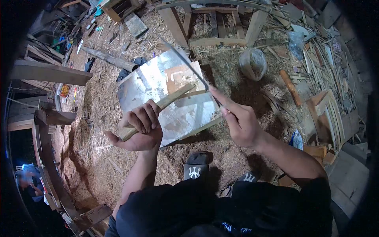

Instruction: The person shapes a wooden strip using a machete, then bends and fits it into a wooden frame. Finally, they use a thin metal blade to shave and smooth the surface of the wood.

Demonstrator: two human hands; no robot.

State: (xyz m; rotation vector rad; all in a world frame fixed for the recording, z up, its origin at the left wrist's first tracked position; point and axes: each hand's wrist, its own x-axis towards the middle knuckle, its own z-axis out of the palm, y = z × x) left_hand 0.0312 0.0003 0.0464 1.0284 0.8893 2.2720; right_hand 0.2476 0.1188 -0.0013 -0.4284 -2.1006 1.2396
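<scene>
My left hand (147, 132) is closed around a narrow, slightly curved wooden stick (175, 95), which points up and to the right. My right hand (242, 123) grips the near end of a long, thin, dark metal bar (185, 62) that looks like a file, its index finger stretched along it. The bar slants up to the left, beyond the stick's far end. Below both hands lies a pale, worn board (138, 93) with a shiny, patchy surface. A smaller brown wood piece (172, 79) rests on it, partly behind the stick and the bar.
Wood shavings (94, 134) cover the ground. A wooden frame (219, 41) stands ahead, with a clear plastic bag (252, 64) near it. Scrap strips (319, 67) pile at the right; a curved wooden structure (51, 158) stands left. Another person (31, 183) is at the far lower left.
</scene>
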